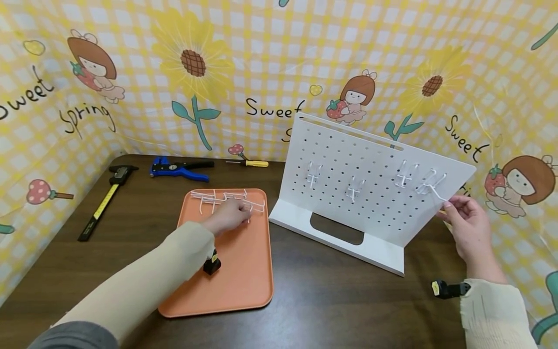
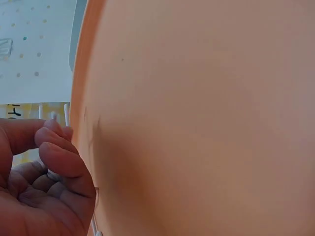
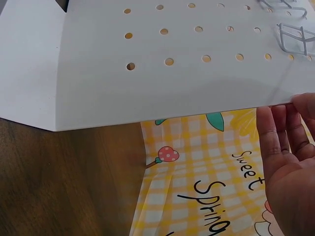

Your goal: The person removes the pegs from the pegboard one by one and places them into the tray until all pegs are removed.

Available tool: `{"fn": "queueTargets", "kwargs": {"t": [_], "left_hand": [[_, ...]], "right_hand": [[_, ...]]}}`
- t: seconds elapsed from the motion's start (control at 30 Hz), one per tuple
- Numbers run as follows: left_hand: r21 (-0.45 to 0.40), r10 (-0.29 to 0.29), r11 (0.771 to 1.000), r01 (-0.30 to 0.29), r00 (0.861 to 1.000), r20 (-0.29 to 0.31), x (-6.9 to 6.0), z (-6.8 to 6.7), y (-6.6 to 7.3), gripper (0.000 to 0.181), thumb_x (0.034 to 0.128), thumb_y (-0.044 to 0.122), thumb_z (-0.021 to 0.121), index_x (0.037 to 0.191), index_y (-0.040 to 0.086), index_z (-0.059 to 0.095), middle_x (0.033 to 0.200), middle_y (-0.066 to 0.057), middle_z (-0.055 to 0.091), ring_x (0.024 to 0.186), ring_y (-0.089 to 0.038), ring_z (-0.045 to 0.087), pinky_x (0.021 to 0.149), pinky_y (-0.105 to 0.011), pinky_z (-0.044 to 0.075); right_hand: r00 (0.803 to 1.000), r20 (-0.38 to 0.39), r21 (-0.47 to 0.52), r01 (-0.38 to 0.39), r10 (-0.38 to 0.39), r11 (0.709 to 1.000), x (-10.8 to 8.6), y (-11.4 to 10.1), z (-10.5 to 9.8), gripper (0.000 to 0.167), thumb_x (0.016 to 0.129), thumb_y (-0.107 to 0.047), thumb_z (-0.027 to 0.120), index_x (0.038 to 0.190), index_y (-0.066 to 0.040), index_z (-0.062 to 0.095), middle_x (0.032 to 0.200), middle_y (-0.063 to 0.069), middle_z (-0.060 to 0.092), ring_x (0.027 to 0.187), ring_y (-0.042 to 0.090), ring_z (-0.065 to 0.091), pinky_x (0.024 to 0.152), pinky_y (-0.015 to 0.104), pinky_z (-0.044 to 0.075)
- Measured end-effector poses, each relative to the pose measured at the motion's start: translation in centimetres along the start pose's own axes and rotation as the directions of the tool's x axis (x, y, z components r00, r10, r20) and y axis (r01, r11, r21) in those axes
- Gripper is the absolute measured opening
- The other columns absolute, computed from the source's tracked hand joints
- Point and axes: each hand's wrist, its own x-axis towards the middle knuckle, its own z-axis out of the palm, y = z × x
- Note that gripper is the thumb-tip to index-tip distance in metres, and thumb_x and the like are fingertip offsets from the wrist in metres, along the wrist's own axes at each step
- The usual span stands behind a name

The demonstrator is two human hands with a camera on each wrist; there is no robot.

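My left hand [image 1: 228, 213] is over the far end of an orange tray [image 1: 240, 276], among several white wire pegboard hooks [image 1: 205, 197]. Its curled fingers pinch one wire hook [image 2: 67, 113]; in the left wrist view white prong tips show just beyond the fingertips, and the rest is hidden. A white pegboard [image 1: 340, 162] on a flat base stands tilted back, bearing several wire hooks [image 1: 312, 175]. My right hand [image 1: 472, 235] grips the board's right side edge. In the right wrist view its thumb lies on the front and the other fingers [image 3: 268, 130] reach behind.
Left of the tray, a black and yellow caliper [image 1: 106, 201] lies on the brown table [image 1: 314, 310]. Behind the tray are a blue-handled wire stripper [image 1: 178, 168] and a yellow screwdriver [image 1: 253, 164]. A yellow checked cloth [image 1: 261, 58] walls in the back and sides.
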Motion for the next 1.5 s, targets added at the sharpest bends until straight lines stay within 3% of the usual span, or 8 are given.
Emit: {"fn": "queueTargets", "kwargs": {"t": [0.23, 0.5, 0.7, 0.83, 0.93, 1.1, 1.27, 1.5], "left_hand": [[-0.045, -0.075, 0.996, 0.075, 0.997, 0.003, 0.5, 0.1, 0.1, 0.028, 0.1065, 0.011, 0.057, 0.081, 0.002, 0.065, 0.070, -0.004, 0.062, 0.058, -0.010, 0.049, 0.051, -0.020, 0.038], [-0.090, -0.096, 0.991, 0.098, 0.995, 0.029, 0.5, 0.2, 0.4, 0.023, 0.1062, 0.009, 0.056, 0.093, -0.004, 0.070, 0.075, -0.006, 0.067, 0.061, -0.011, 0.059, 0.054, -0.019, 0.045], [0.056, -0.032, 0.998, 0.031, 0.999, 0.009, 0.7, -0.1, 0.8, 0.028, 0.1024, 0.009, 0.057, 0.079, -0.001, 0.068, 0.065, -0.004, 0.062, 0.056, -0.012, 0.048, 0.054, -0.023, 0.039], [0.118, 0.028, 0.992, -0.031, 0.999, 0.030, 0.8, -0.3, 2.1, 0.035, 0.1030, 0.012, 0.054, 0.069, 0.003, 0.058, 0.061, -0.006, 0.059, 0.052, -0.014, 0.040, 0.055, -0.028, 0.033], [0.048, 0.064, 0.997, -0.066, 0.997, 0.042, 0.7, -0.1, 4.0, 0.035, 0.1061, 0.016, 0.055, 0.073, 0.006, 0.056, 0.071, -0.009, 0.063, 0.057, -0.015, 0.045, 0.057, -0.029, 0.039], [-0.096, 0.130, 0.987, -0.127, 0.991, 0.025, 1.0, 0.7, 8.5, 0.020, 0.1065, 0.017, 0.056, 0.099, 0.001, 0.066, 0.092, -0.013, 0.066, 0.080, -0.023, 0.062, 0.068, -0.031, 0.053], [-0.095, 0.204, 0.975, -0.202, 0.979, 0.006, 0.8, 1.4, 13.5, 0.024, 0.1064, 0.017, 0.054, 0.113, -0.003, 0.065, 0.102, -0.013, 0.068, 0.092, -0.027, 0.066, 0.076, -0.033, 0.054], [-0.144, 0.328, 0.936, -0.322, 0.944, 0.022, 0.5, 2.6, 19.6, 0.021, 0.1071, 0.017, 0.056, 0.114, -0.001, 0.064, 0.110, -0.017, 0.068, 0.090, -0.022, 0.065, 0.075, -0.033, 0.053]], "right_hand": [[1.000, 0.009, -0.021, 0.002, -0.002, 1.000, 0.1, 0.1, 0.1, 0.017, 0.102, 0.004, 0.058, 0.101, -0.012, 0.062, 0.094, -0.004, 0.062, 0.085, 0.004, 0.063, 0.072, 0.014, 0.056], [1.000, 0.004, -0.015, 0.002, -0.002, 1.000, -0.1, 0.0, 0.0, 0.018, 0.102, 0.005, 0.057, 0.101, -0.012, 0.063, 0.095, -0.004, 0.062, 0.086, 0.004, 0.063, 0.072, 0.014, 0.055], [1.000, -0.006, -0.008, 0.002, -0.002, 1.000, -0.2, 0.2, 0.1, 0.019, 0.101, 0.005, 0.058, 0.100, -0.013, 0.063, 0.094, -0.004, 0.063, 0.085, 0.004, 0.064, 0.072, 0.014, 0.055], [1.000, -0.008, -0.015, -0.001, 0.001, 1.000, -0.3, 0.1, 0.1, 0.018, 0.101, 0.005, 0.058, 0.100, -0.012, 0.063, 0.094, -0.003, 0.062, 0.085, 0.004, 0.063, 0.071, 0.014, 0.055], [1.000, -0.004, -0.014, 0.006, -0.006, 1.000, -0.2, 0.1, 0.1, 0.018, 0.102, 0.005, 0.057, 0.100, -0.012, 0.063, 0.093, -0.003, 0.062, 0.085, 0.005, 0.063, 0.071, 0.014, 0.056], [0.999, -0.004, -0.021, 0.033, -0.033, 0.999, 0.1, 0.1, -0.1, 0.021, 0.101, 0.007, 0.056, 0.099, -0.012, 0.063, 0.091, -0.003, 0.063, 0.084, 0.004, 0.065, 0.070, 0.014, 0.055], [0.999, 0.002, -0.008, 0.032, -0.032, 0.999, 0.2, 0.3, -0.2, 0.021, 0.101, 0.008, 0.056, 0.099, -0.011, 0.063, 0.091, -0.004, 0.064, 0.085, 0.005, 0.065, 0.070, 0.015, 0.056], [0.999, 0.016, 0.011, 0.042, -0.042, 0.999, 0.4, 0.6, -0.1, 0.023, 0.101, 0.009, 0.056, 0.103, -0.012, 0.064, 0.093, -0.004, 0.065, 0.085, 0.005, 0.065, 0.071, 0.015, 0.056]]}}
